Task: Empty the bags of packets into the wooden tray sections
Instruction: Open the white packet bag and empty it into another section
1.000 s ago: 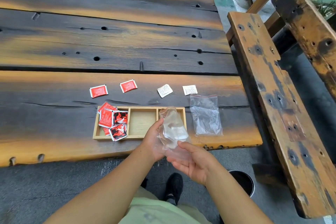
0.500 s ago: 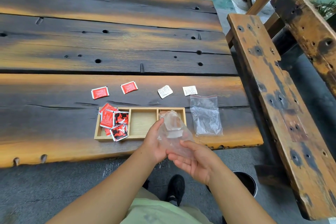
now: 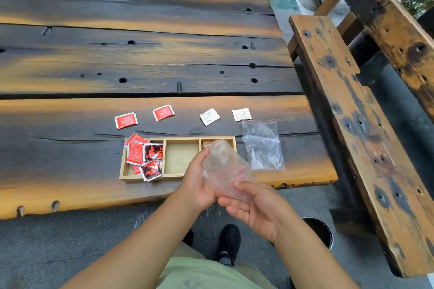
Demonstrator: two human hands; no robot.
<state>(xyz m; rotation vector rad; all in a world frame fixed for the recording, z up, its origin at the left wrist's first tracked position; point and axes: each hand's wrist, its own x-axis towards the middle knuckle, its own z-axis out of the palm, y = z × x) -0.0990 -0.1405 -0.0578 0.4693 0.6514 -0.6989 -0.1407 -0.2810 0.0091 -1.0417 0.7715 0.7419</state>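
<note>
A three-section wooden tray (image 3: 181, 142) lies near the table's front edge. Its left section holds several red packets (image 3: 145, 157); the middle section is bare. Both hands hold a clear plastic bag (image 3: 224, 166) above the tray's right section, which it largely hides. My left hand (image 3: 197, 183) grips the bag's left side and my right hand (image 3: 254, 206) pinches its lower end. What the bag holds is not visible. A second flat clear bag (image 3: 263, 145) with a red zip strip lies right of the tray.
Two red packets (image 3: 126, 120) (image 3: 163, 112) and two white packets (image 3: 209, 116) (image 3: 241, 114) lie in a row behind the tray. A wooden bench (image 3: 357, 124) stands to the right. A dark round bin (image 3: 320, 232) sits on the floor below the table's corner.
The bag has tipped forward and lower over the tray's right section, held by both hands throughout. Everything else on the table stays put.
</note>
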